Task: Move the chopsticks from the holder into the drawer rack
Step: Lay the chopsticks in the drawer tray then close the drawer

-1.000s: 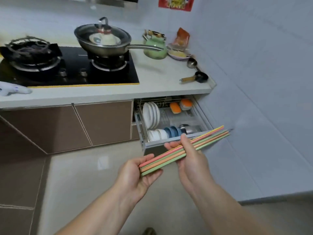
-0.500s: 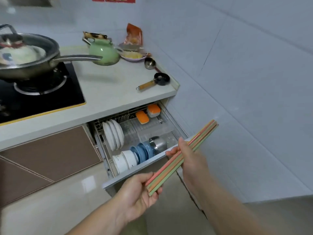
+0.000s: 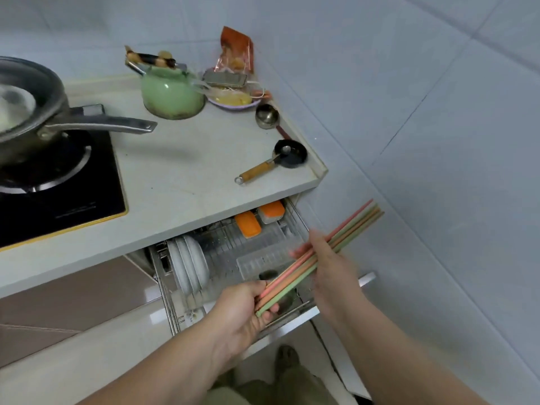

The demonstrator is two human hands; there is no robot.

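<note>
A bundle of several pink, orange and green chopsticks (image 3: 355,222) slants from lower left to upper right above the open drawer rack (image 3: 225,247). My left hand (image 3: 244,309) grips the bundle's lower end over the drawer's front part. My right hand (image 3: 330,268) holds the bundle near its middle, over the drawer's right side. The wire rack holds upright white plates (image 3: 188,266), a clear slotted tray (image 3: 260,258) and two orange-lidded boxes (image 3: 248,225). No chopstick holder is in view.
On the white counter (image 3: 181,176) sit a green kettle (image 3: 171,92), a small black ladle with a wooden handle (image 3: 274,163), a metal scoop (image 3: 267,115) and a long-handled lidded pan (image 3: 38,112) on the black hob. A tiled wall closes the right side.
Both hands have carried the chopsticks forward and down, from in front of the drawer to above its rack. The view has come closer to the drawer and tilted down.
</note>
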